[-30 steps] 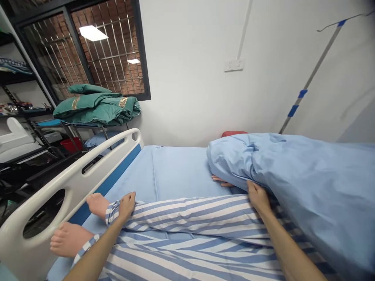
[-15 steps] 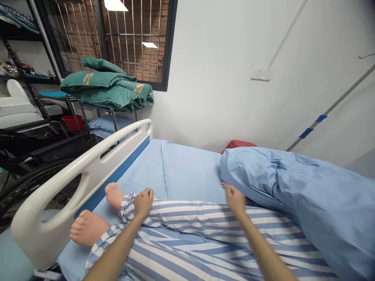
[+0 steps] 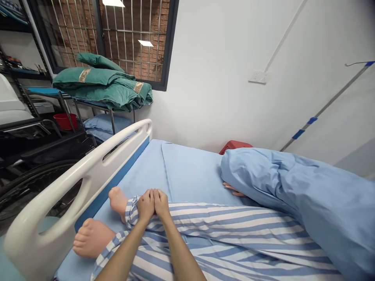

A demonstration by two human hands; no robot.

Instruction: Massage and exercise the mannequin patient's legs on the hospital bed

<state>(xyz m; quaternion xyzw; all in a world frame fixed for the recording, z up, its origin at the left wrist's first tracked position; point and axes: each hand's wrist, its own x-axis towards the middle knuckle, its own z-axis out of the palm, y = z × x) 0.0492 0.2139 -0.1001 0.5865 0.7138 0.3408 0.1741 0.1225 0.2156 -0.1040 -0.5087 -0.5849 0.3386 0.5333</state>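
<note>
A figure in blue-and-white striped trousers [image 3: 222,230] lies on the bed, bare feet [image 3: 93,238] toward the white footboard [image 3: 73,175]. My left hand [image 3: 145,206] and my right hand [image 3: 161,203] rest side by side on the far trouser leg near its cuff, fingers curled down onto the cloth as if gripping it. A light blue quilt [image 3: 293,195] is bunched over the figure's upper part at the right, with fingertips [image 3: 233,188] peeking from under its edge.
The blue mattress sheet [image 3: 181,171] lies beyond the legs. Green folded blankets [image 3: 102,86] sit on a metal rack at the left, above a red basin [image 3: 66,120]. A wheelchair [image 3: 35,156] stands beside the footboard. A red object [image 3: 236,145] lies by the wall.
My right hand left the quilt's edge and swept left across the trousers to join my left hand at the cuff. The view shifted slightly.
</note>
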